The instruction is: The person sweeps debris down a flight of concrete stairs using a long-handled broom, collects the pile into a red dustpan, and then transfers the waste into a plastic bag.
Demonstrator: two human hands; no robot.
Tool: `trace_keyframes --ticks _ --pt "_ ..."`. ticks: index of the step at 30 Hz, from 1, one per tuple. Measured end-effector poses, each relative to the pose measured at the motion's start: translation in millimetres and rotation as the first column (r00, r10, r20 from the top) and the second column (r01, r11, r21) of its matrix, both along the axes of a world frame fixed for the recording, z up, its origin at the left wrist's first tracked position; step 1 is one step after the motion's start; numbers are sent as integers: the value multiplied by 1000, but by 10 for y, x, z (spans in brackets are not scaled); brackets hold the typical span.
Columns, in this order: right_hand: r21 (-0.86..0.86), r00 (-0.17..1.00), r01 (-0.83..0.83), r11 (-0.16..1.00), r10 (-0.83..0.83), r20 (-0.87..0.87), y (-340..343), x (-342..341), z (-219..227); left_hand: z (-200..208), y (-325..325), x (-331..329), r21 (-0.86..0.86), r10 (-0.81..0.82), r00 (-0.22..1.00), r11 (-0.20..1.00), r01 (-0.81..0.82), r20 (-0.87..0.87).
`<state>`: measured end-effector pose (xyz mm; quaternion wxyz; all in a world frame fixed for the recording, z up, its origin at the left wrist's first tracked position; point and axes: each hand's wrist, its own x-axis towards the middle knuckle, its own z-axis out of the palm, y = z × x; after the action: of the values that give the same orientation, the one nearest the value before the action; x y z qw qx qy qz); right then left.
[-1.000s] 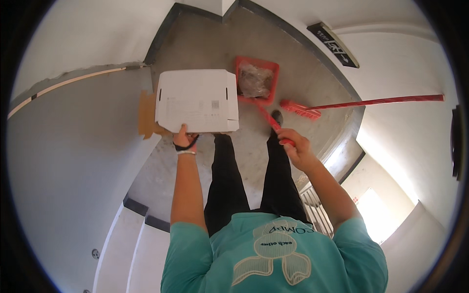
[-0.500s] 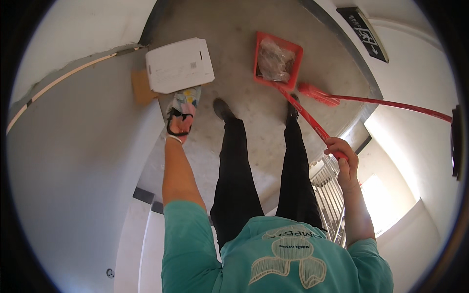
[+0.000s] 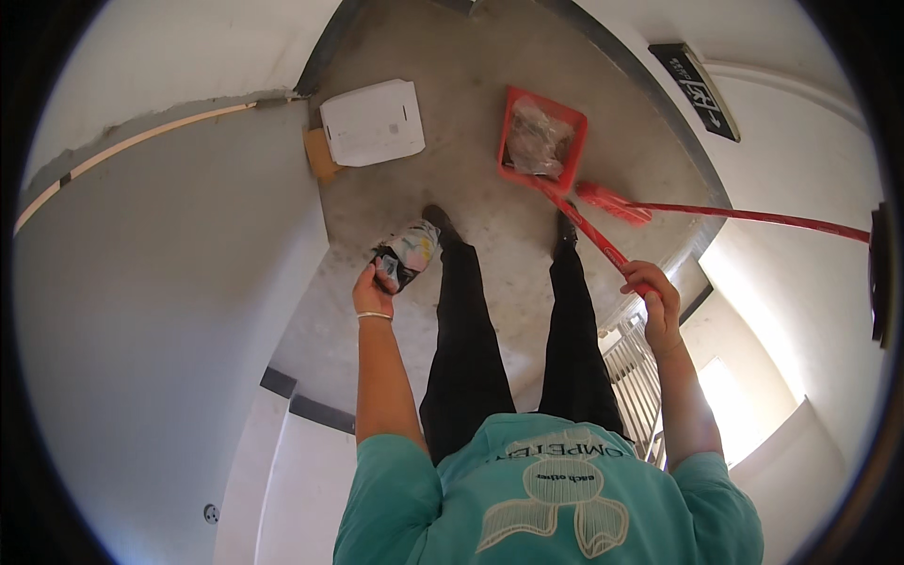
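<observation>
My left hand (image 3: 373,290) is closed on a crumpled plastic package (image 3: 411,250), pale with coloured patches and black at the end near my fingers. It hangs above the floor, beside my left shoe. My right hand (image 3: 657,294) wraps round the end of the red handle of a dustpan (image 3: 577,149). The pan lies ahead of my right foot, and crumpled clear plastic (image 3: 539,139) sits in it. Just right of the dustpan is a red broom (image 3: 617,204), its long handle running off to the right; neither hand touches it.
A white flat box or board (image 3: 374,122) lies on the floor at the far left, with brown cardboard (image 3: 320,155) beside it by the grey wall. A metal railing (image 3: 637,381) stands at the lower right. A dark sign (image 3: 697,91) is on the right wall.
My left hand has moved right and closer to me with the package, away from the white box. My right hand keeps hold of the dustpan handle. The view has shifted slightly.
</observation>
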<state>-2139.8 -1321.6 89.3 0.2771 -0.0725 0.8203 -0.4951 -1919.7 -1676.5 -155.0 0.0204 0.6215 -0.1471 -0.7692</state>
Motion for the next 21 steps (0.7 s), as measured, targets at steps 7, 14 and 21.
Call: trace_keyframes --ticks 7,14,21 --pt "71 997 63 995 -66 41 130 -13 17 357 -167 17 -95 34 991 995 -22 131" --pt "19 989 146 989 -146 -1 257 -159 -64 588 -397 -617 -145 129 990 980 -135 -50" --pt "44 975 220 974 -219 -30 395 -306 -105 467 -919 -1481 -255 60 997 964 -70 -47"
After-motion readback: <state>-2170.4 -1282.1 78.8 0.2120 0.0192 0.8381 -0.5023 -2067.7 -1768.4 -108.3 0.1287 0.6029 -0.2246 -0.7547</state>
